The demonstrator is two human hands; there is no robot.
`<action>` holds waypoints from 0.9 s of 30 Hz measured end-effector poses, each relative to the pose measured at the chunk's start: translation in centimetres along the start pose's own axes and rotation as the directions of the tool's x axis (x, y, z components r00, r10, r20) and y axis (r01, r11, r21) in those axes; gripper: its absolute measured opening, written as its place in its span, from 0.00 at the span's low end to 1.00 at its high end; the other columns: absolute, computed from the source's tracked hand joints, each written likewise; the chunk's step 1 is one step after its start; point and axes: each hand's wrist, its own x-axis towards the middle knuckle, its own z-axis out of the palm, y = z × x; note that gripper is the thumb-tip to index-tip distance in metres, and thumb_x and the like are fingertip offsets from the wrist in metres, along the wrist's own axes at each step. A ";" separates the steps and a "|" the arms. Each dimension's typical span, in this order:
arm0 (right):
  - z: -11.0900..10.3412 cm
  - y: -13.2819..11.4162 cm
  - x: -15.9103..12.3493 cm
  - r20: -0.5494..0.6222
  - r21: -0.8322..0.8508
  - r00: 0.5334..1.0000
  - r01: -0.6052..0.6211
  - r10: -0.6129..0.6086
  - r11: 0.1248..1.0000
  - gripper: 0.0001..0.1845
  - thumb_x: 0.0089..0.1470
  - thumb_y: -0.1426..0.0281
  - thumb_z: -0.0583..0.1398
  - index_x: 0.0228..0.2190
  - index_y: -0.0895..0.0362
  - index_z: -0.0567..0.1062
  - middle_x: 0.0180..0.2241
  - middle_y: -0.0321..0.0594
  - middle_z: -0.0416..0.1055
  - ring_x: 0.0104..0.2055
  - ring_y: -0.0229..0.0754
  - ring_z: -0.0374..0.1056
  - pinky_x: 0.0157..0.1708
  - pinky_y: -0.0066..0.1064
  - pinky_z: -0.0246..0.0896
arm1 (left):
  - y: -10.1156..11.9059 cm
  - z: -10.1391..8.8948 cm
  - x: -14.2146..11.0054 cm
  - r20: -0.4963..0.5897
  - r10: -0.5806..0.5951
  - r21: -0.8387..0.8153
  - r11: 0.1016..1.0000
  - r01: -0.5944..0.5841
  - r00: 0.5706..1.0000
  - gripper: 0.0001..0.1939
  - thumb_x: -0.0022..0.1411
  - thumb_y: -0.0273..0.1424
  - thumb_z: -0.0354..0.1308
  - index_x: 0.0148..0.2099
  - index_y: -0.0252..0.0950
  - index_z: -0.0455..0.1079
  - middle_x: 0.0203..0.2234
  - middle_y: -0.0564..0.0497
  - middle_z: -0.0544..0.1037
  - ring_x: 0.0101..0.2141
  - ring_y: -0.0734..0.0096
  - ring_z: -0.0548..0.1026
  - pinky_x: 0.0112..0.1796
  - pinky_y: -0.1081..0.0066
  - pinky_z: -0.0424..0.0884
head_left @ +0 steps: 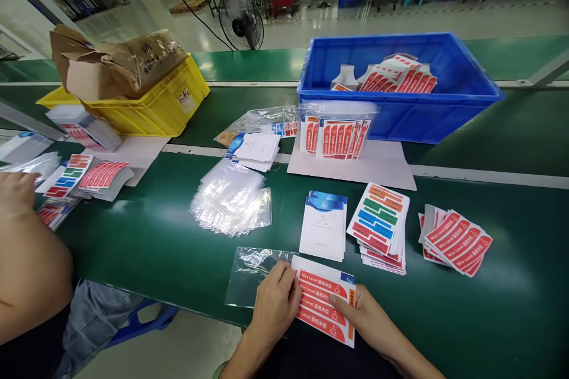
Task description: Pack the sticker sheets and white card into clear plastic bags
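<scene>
left hand (274, 302) is pinching the bag (251, 275) and sticker sheet (324, 305) | right hand (364, 317) is lying open, pressing the sheet's right side | sheet is lying between both hands | card stacks (351, 225) are sitting just past the hands
</scene>
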 end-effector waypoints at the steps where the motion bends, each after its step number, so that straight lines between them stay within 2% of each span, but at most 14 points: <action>1: 0.0 0.0 0.1 0.008 -0.001 1.000 -0.001 0.001 1.000 0.28 0.53 0.49 0.61 0.42 0.61 0.77 0.37 0.48 0.79 0.36 0.51 0.75 0.36 0.37 0.67 | -0.2 -0.1 0.0 0.012 0.011 -0.007 1.000 -0.011 1.000 0.06 0.66 0.25 0.46 0.34 0.37 0.58 0.32 0.51 0.69 0.29 0.74 0.69 0.28 0.75 0.65; 4: -0.2 -0.2 0.3 0.032 -0.043 0.999 -0.015 0.016 0.999 0.29 0.52 0.48 0.61 0.40 0.62 0.77 0.35 0.48 0.79 0.35 0.51 0.75 0.35 0.36 0.66 | -0.7 -0.3 0.1 0.045 0.030 -0.018 0.999 -0.029 0.999 0.06 0.66 0.25 0.47 0.35 0.38 0.59 0.34 0.51 0.70 0.32 0.72 0.70 0.30 0.74 0.66; 7: -0.5 -0.8 0.5 0.071 -0.090 0.996 -0.039 0.046 0.995 0.29 0.50 0.48 0.63 0.38 0.62 0.78 0.33 0.47 0.79 0.33 0.50 0.74 0.35 0.37 0.66 | -0.8 -0.4 0.0 0.049 -0.009 0.001 1.000 0.009 0.999 0.06 0.66 0.26 0.47 0.34 0.37 0.59 0.33 0.51 0.69 0.32 0.72 0.70 0.30 0.73 0.66; 10: -0.2 -1.1 0.9 0.078 -0.067 0.996 -0.032 0.037 0.997 0.28 0.50 0.48 0.63 0.38 0.61 0.77 0.34 0.46 0.79 0.35 0.51 0.74 0.37 0.38 0.67 | -0.6 -0.3 -0.1 0.043 -0.002 0.004 1.000 0.002 0.999 0.07 0.66 0.25 0.47 0.34 0.37 0.59 0.33 0.50 0.69 0.31 0.71 0.70 0.31 0.72 0.67; 15: 1.8 0.0 1.7 -0.038 -0.046 0.997 0.063 -0.065 0.997 0.31 0.52 0.46 0.59 0.39 0.62 0.77 0.33 0.48 0.78 0.33 0.50 0.74 0.34 0.37 0.67 | -0.5 -0.8 0.2 0.042 0.045 0.008 0.999 -0.045 0.998 0.07 0.66 0.24 0.46 0.34 0.37 0.59 0.33 0.50 0.69 0.32 0.71 0.70 0.32 0.71 0.67; 20: 3.1 0.6 1.8 -0.114 -0.076 0.987 0.105 -0.114 0.992 0.31 0.52 0.45 0.58 0.39 0.61 0.76 0.35 0.48 0.78 0.32 0.50 0.73 0.34 0.38 0.67 | -0.7 -2.1 0.6 0.030 -0.033 0.078 0.997 0.030 0.999 0.09 0.68 0.26 0.45 0.33 0.38 0.58 0.30 0.51 0.68 0.31 0.70 0.69 0.31 0.71 0.66; 22: 3.3 0.4 1.7 -0.114 -0.112 0.984 0.122 -0.134 0.986 0.30 0.55 0.45 0.56 0.40 0.61 0.75 0.36 0.48 0.77 0.34 0.50 0.73 0.35 0.38 0.67 | -0.5 -2.5 0.5 0.065 -0.034 0.040 0.999 0.032 0.997 0.09 0.68 0.27 0.44 0.33 0.38 0.58 0.31 0.51 0.68 0.31 0.70 0.68 0.31 0.71 0.66; 25: 3.5 -0.4 1.5 -0.099 -0.224 0.974 0.177 -0.203 0.958 0.26 0.61 0.49 0.52 0.43 0.59 0.73 0.40 0.47 0.76 0.39 0.49 0.71 0.42 0.39 0.66 | 0.3 -3.0 0.3 0.145 0.005 -0.078 0.997 0.007 0.989 0.09 0.67 0.25 0.44 0.33 0.38 0.58 0.32 0.51 0.67 0.31 0.72 0.68 0.31 0.72 0.66; 27: 3.3 -1.2 1.4 -0.050 -0.283 0.974 0.197 -0.219 0.939 0.23 0.63 0.52 0.50 0.45 0.57 0.71 0.38 0.44 0.75 0.40 0.47 0.70 0.46 0.39 0.64 | 0.7 -3.4 0.2 0.145 0.019 -0.182 0.983 0.008 0.989 0.08 0.67 0.25 0.45 0.33 0.38 0.59 0.33 0.51 0.67 0.31 0.72 0.68 0.31 0.73 0.66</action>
